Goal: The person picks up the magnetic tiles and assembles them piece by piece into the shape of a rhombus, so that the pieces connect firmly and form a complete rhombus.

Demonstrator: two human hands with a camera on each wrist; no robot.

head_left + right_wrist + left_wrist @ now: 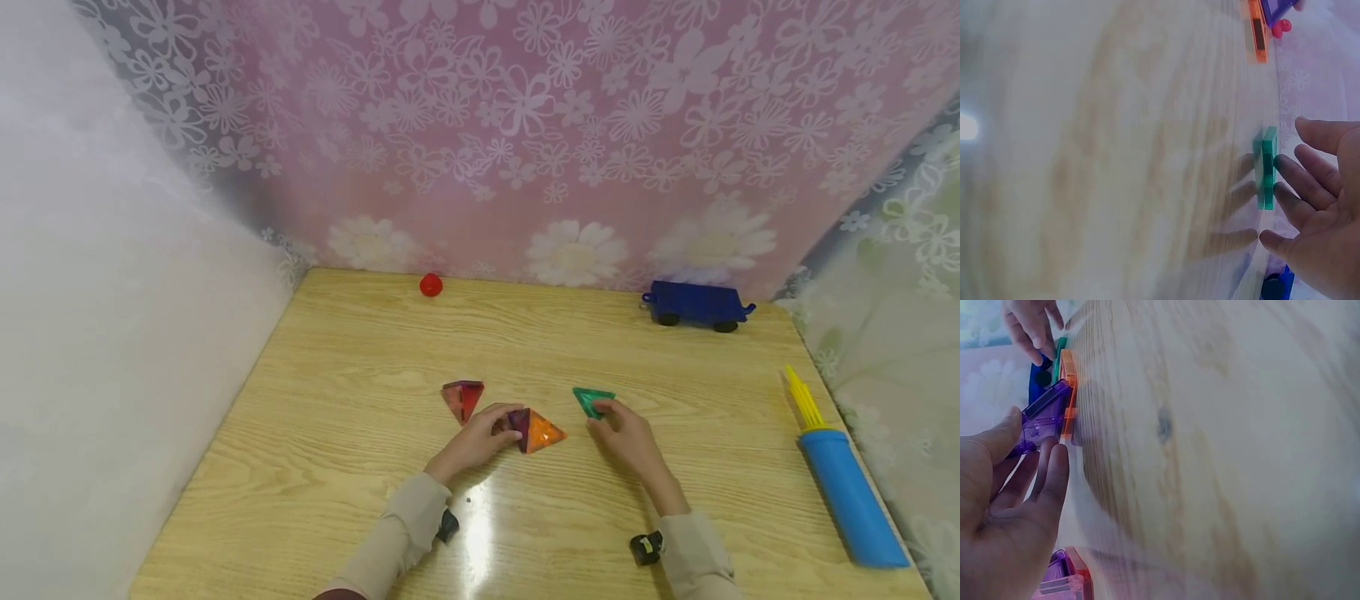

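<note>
My left hand (480,436) pinches a purple magnetic tile (1044,419) between thumb and fingers. The tile is tilted, and its edge meets an orange triangular magnetic tile (543,432) lying on the table. To the right, a green triangular magnetic tile (591,400) lies flat. My right hand (626,435) has its fingertips at the green tile, fingers fairly straight and the thumb apart from it in the right wrist view. Left of my left hand lies a pair of joined red and purple tiles (462,400), partly seen at the bottom of the left wrist view.
On the wooden table (337,350), a small red ball (431,285) sits at the back edge. A blue toy wagon (696,305) stands at the back right. A blue hand pump (851,496) with a yellow nozzle lies along the right edge. Patterned walls enclose the table.
</note>
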